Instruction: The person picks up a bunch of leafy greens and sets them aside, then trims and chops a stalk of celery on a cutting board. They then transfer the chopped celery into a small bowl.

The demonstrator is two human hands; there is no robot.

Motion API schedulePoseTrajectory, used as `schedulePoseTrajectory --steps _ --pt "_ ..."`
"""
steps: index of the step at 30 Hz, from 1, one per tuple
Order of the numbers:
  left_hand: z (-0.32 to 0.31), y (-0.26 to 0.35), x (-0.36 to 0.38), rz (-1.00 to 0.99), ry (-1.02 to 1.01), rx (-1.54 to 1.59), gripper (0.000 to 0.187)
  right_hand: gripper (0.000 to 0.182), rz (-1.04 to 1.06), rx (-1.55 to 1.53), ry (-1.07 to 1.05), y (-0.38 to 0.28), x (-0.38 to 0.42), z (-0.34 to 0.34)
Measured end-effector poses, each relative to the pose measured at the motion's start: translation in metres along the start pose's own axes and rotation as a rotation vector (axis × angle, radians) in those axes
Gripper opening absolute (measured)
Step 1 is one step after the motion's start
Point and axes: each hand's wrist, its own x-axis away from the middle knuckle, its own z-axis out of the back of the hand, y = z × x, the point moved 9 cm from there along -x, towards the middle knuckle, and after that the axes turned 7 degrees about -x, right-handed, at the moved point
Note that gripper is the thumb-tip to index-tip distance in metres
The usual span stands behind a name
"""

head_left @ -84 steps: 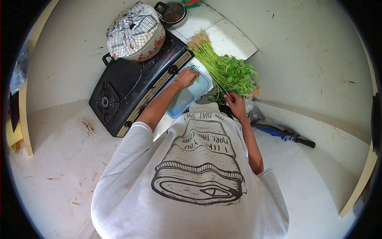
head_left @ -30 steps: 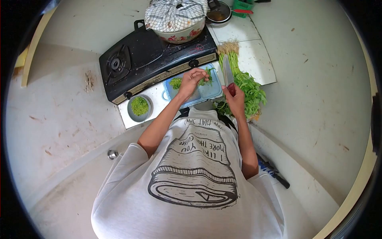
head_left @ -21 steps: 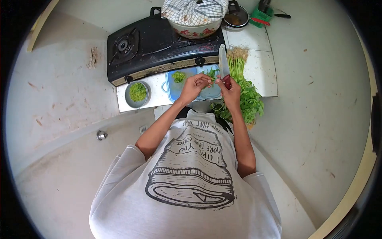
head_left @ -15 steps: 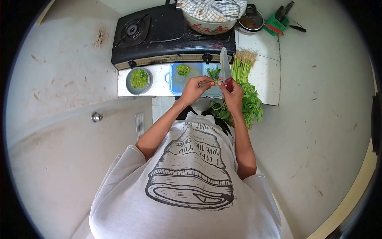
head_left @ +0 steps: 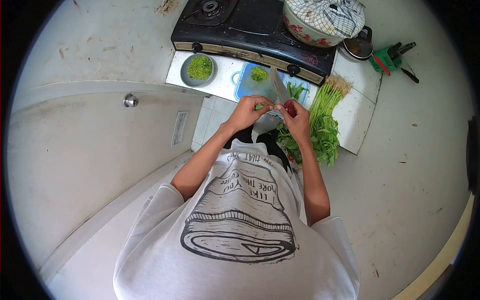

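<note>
At counter's (head_left: pixel 222 86) near edge, your left hand (head_left: pixel 245 114) pinches green stem (head_left: pixel 259 107); your right hand (head_left: pixel 298 121) grips knife (head_left: pixel 281 89), thumb near stem's end. Blade angles over blue tray (head_left: pixel 245 88) holding chopped greens (head_left: pixel 259 74). Bowl (head_left: pixel 186 74) near counter's left end. Leafy bundle (head_left: pixel 323 112) toward right end, leaves beyond near edge.

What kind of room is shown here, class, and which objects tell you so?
Probably a home kitchen: a two-burner stove stands on a tiled counter, with a cloth-covered pot on it and chopped greens in a bowl nearby.
</note>
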Motion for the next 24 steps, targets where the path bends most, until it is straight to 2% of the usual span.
schedulePoseTrajectory --steps 6,9,13,19,22,24 --pt "0.011 -0.043 -0.013 0.185 -0.118 0.467 0.037 0.021 0.025 -0.060 0.096 -0.019 -0.011 -0.010" --pt "0.003 -0.069 -0.023 0.343 -0.344 0.677 0.039 0.020 0.037 -0.056 0.089 -0.025 -0.016 -0.014" --pt "0.008 -0.052 -0.031 0.294 -0.548 0.833 0.029 0.021 0.032 -0.040 0.076 -0.032 -0.026 -0.025" --pt "0.019 -0.058 -0.048 0.159 -0.553 0.769 0.017 0.023 0.003 0.035 0.082 -0.038 -0.040 -0.037" --pt "0.025 -0.066 -0.051 0.020 -0.610 0.676 0.013 0.024 -0.025 0.065 0.091 -0.033 -0.041 -0.050" --pt "0.028 -0.085 -0.057 0.017 -0.583 0.544 0.011 0.026 -0.033 0.062 0.098 -0.023 -0.044 -0.059"
